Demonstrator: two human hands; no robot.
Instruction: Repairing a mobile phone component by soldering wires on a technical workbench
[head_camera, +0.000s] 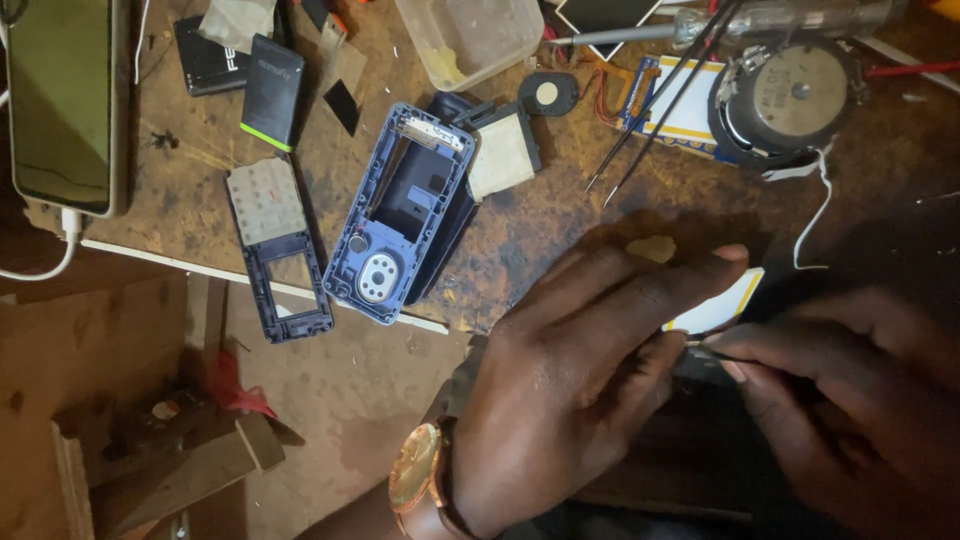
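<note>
Scarred, cluttered workbench (560, 230) is crowded with parts — a thin metal tool (712, 352) is pinched in the right hand (850, 400), fingers closed, the left hand (580, 390) loosely curled beside it — so, were the tip slipped, the blue phone frame (400, 215) nearby could be knocked off the edge.

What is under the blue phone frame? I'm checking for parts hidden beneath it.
A dark phone shell shows under the blue phone frame, sticking out along its right edge. How far it reaches under the frame is covered.

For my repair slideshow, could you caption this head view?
Two hands work a thin tool beside an opened blue phone shell on a cluttered workbench.
</note>
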